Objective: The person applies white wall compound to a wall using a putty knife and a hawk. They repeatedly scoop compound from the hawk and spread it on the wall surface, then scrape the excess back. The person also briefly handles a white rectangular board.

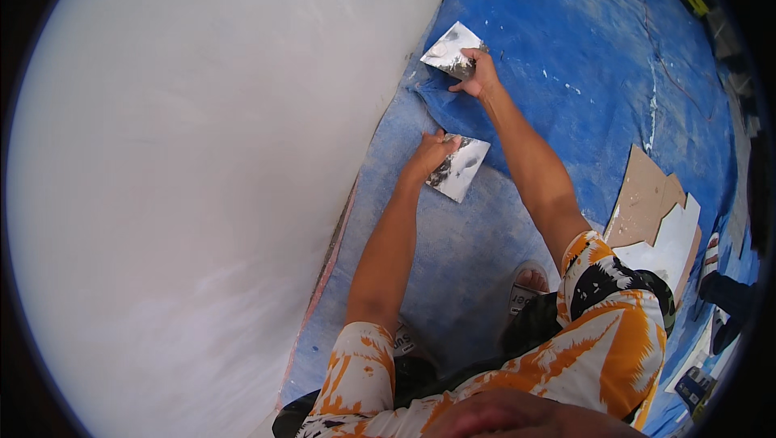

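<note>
My left hand (431, 157) is closed on the edge of a flat, squarish metal putty scraper (463, 170), its thumb on top. Grey metal and white smears show across that blade. Farther off and to the right, my right hand (480, 74) grips a second putty scraper (451, 47), whose face is largely coated in white. The two blades are apart, both held over the blue floor sheet (558, 58) close to the foot of the white wall (194, 155). My fingers beneath each scraper are hidden, as are any handles.
Torn cardboard pieces (638, 200) and a white sheet (667, 240) lie at right. Another person's dark-clad leg (727, 294) shows at the right edge, near a blue box (693, 388). A thin cord (671, 74) crosses the far right. My sandalled foot (529, 283) stands below.
</note>
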`<state>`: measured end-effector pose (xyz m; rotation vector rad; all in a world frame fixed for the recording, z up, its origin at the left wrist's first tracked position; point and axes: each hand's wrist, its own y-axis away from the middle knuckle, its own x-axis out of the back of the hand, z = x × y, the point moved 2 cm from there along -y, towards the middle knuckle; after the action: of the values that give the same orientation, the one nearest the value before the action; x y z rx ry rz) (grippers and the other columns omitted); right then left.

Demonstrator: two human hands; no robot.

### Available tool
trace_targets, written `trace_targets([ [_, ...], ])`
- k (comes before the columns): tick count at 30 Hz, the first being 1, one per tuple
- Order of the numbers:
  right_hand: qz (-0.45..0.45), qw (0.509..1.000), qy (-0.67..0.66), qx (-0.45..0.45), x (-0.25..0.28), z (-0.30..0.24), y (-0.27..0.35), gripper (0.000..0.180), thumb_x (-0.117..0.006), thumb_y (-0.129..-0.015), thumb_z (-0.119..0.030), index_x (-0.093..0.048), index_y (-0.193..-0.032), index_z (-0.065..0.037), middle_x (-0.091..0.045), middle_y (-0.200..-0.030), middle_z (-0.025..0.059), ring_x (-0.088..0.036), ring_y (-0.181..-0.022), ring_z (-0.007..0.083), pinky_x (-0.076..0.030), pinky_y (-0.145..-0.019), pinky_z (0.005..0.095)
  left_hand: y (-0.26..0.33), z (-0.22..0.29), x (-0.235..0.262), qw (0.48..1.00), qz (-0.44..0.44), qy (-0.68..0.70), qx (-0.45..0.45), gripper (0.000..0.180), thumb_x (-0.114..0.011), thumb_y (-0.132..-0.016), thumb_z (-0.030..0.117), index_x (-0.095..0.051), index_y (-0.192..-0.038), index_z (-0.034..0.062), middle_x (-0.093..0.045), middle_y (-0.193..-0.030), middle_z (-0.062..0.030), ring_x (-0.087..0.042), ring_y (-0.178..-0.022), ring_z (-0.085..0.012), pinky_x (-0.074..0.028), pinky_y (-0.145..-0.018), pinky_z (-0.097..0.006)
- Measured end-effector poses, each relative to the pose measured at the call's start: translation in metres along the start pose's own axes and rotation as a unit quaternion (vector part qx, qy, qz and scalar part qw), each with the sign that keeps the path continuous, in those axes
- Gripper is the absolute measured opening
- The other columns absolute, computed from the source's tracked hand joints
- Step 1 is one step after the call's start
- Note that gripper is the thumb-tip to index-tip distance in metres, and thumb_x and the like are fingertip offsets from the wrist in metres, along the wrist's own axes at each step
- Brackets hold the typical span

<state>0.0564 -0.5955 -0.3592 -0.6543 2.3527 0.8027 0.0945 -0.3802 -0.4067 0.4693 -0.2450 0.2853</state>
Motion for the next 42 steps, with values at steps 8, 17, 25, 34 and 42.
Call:
trace_targets([
  [8,-0.038,0.997,-0.061,-0.03,-0.041,0.004,0.002,0.045,-0.054,-0.09,-0.019,-0.047,-0.132,-0.004,-0.051,-0.134,0.0208,-0.048,-0.123,0.0455,-0.016,-0.108,0.0735,0.017,0.021,-0.007,0.995,0.067,-0.052,-0.05,0.054,-0.062,-0.092,0.043,-0.064,-0.113,-0.0072,-0.057,-0.126,-0.0257,-0.055,-0.115,-0.0361,-0.043,-0.098,-0.04],
  [17,-0.218,0.974,0.054,-0.023,-0.054,-0.001,0.061,0.038,-0.059,-0.097,-0.02,-0.05,-0.132,-0.007,-0.062,-0.127,0.0103,-0.063,-0.111,0.0247,-0.055,-0.085,0.0399,0.071,-0.002,0.036,0.819,-0.007,0.54,-0.193,0.044,-0.056,-0.1,0.032,-0.059,-0.121,-0.0062,-0.067,-0.113,-0.0112,-0.066,-0.1,-0.022,-0.053,-0.089,-0.036],
  [25,-0.223,0.935,0.244,-0.129,-0.103,-0.007,0.198,0.054,-0.048,-0.1,-0.048,-0.047,-0.136,-0.007,-0.057,-0.131,0.0095,-0.052,-0.123,0.0231,-0.04,-0.106,0.0427,0.14,0.076,0.012,0.721,0.086,0.596,-0.342,0.059,-0.056,-0.1,0.034,-0.043,-0.141,-0.0071,-0.053,-0.137,-0.0165,-0.053,-0.125,-0.021,-0.041,-0.106,-0.034],
  [34,-0.189,0.868,0.456,-0.047,-0.062,-0.057,0.116,0.055,-0.05,-0.095,-0.042,-0.05,-0.137,-0.007,-0.049,-0.144,0.0106,-0.043,-0.135,0.0256,-0.032,-0.114,0.0423,0.179,0.1,0.051,0.694,-0.031,0.613,-0.376,0.053,-0.058,-0.099,0.031,-0.05,-0.136,-0.0062,-0.061,-0.126,-0.0133,-0.056,-0.117,-0.0162,-0.042,-0.102,-0.03],
  [42,-0.319,0.233,0.906,0.151,-0.045,-0.004,-0.001,0.061,-0.063,-0.082,-0.015,-0.048,-0.141,-0.011,-0.047,-0.145,0.0112,-0.038,-0.139,0.0306,-0.031,-0.112,0.0496,0.17,0.095,0.046,0.781,-0.02,0.62,-0.075,0.049,-0.062,-0.096,0.026,-0.053,-0.133,-0.0047,-0.064,-0.122,-0.0141,-0.066,-0.104,-0.0222,-0.055,-0.089,-0.035],
])
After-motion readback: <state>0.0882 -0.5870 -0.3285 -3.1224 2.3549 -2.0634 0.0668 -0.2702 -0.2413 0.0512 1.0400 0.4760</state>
